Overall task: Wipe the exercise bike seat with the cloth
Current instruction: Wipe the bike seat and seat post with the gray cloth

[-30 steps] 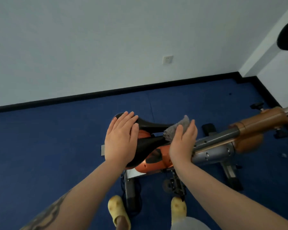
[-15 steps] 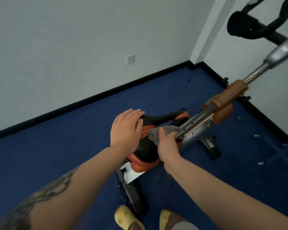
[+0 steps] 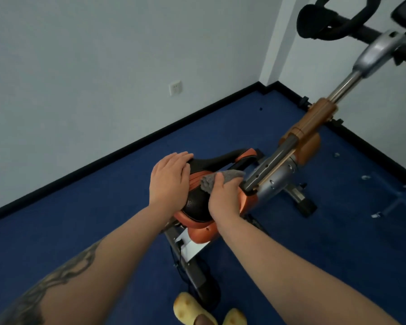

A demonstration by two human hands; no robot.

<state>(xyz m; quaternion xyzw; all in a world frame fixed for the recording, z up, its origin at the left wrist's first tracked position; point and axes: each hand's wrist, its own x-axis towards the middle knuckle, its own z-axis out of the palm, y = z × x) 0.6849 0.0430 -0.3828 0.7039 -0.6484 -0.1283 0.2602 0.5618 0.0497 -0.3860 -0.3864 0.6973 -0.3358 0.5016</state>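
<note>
The black and orange bike seat (image 3: 198, 202) sits in the middle of the head view. My left hand (image 3: 169, 178) lies flat on the seat's left side, fingers together, gripping nothing. My right hand (image 3: 224, 199) presses a crumpled grey cloth (image 3: 220, 180) onto the right half of the seat, near the silver and brown frame tube (image 3: 279, 165). Part of the cloth is hidden under my fingers.
Black handlebars (image 3: 333, 22) rise at the top right on a silver post. The bike's base and stabiliser foot (image 3: 302, 205) stand on blue carpet. White walls with a socket (image 3: 175, 87) meet in a corner behind. My yellow clogs (image 3: 192, 310) are at the bottom.
My view swung to the right, bringing the handlebars into sight. My right hand slid the cloth from the seat's nose back along its right side. The left hand stayed on the seat.
</note>
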